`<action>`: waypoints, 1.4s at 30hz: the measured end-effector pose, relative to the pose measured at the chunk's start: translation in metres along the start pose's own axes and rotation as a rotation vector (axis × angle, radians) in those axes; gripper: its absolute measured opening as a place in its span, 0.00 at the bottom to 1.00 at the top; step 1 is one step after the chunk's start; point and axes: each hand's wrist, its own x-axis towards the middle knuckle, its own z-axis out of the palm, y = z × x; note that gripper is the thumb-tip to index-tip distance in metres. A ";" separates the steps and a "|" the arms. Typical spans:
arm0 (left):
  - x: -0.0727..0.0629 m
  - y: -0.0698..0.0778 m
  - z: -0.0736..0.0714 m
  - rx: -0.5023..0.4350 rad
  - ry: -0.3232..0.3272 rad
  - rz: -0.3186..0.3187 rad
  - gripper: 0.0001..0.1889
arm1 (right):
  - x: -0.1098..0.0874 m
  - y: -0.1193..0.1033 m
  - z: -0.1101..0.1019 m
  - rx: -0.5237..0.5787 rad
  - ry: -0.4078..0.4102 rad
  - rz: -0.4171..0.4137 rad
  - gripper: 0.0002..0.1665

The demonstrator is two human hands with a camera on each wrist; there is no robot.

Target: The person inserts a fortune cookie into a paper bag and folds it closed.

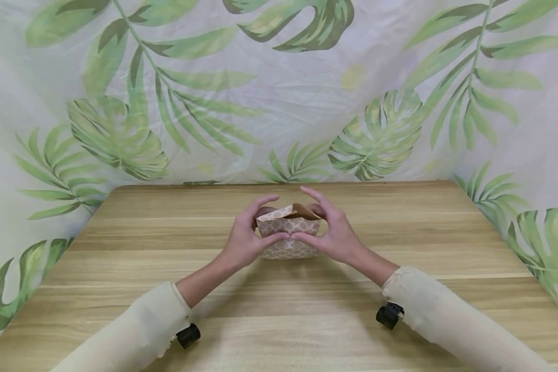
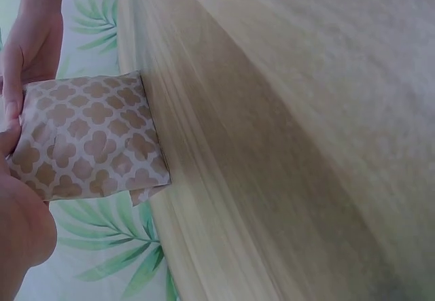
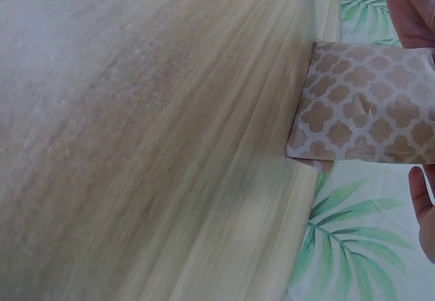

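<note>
A small paper bag (image 1: 290, 251) with a white lattice print on brown stands upright on the wooden table. Its mouth gapes at the top, showing plain brown paper (image 1: 302, 212) within. My left hand (image 1: 247, 235) grips the bag's left side near the rim. From the other side, my right hand (image 1: 338, 235) holds it the same way. Both thumbs press on the front panel and meet at its middle, while the other fingers curve round behind, partly hidden by the bag. In the left wrist view, the bag's patterned front (image 2: 95, 138) shows down to its base.
The wood-grain table (image 1: 288, 310) reaches back to a leaf-printed cloth (image 1: 297, 103), which also hangs at both sides. Black wrist cameras (image 1: 188, 336) sit under the pale sleeves (image 1: 135, 330). Little folded flaps (image 2: 145, 195) stick out at the bag's bottom corners.
</note>
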 end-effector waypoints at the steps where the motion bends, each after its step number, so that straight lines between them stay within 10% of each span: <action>1: 0.000 -0.001 0.001 -0.008 0.004 0.004 0.39 | 0.000 0.000 0.001 0.002 0.003 0.001 0.55; 42: 0.002 0.009 0.017 -0.157 0.119 -0.085 0.23 | -0.006 -0.003 -0.004 0.194 0.110 0.077 0.35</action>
